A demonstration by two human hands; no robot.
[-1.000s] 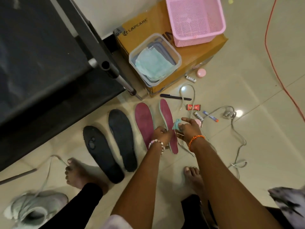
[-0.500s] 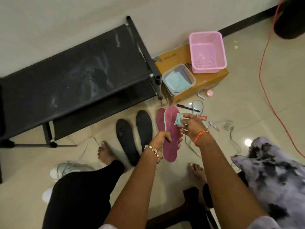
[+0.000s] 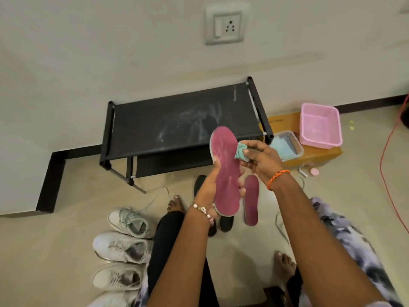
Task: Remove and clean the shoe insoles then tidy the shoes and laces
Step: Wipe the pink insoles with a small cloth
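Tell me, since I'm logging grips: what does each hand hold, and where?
Left hand grips the raised maroon insole by its lower half; right hand pinches a bunched teal cloth.

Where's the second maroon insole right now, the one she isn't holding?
In the head view the second maroon insole lies flat on the floor, right of centre, beside the held insole and below the right hand. It is touched by neither hand.

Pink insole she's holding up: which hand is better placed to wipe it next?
The right hand. It already pinches the cloth against the insole, near its top edge. The left hand grips the insole from below to steady it, so it isn't free.
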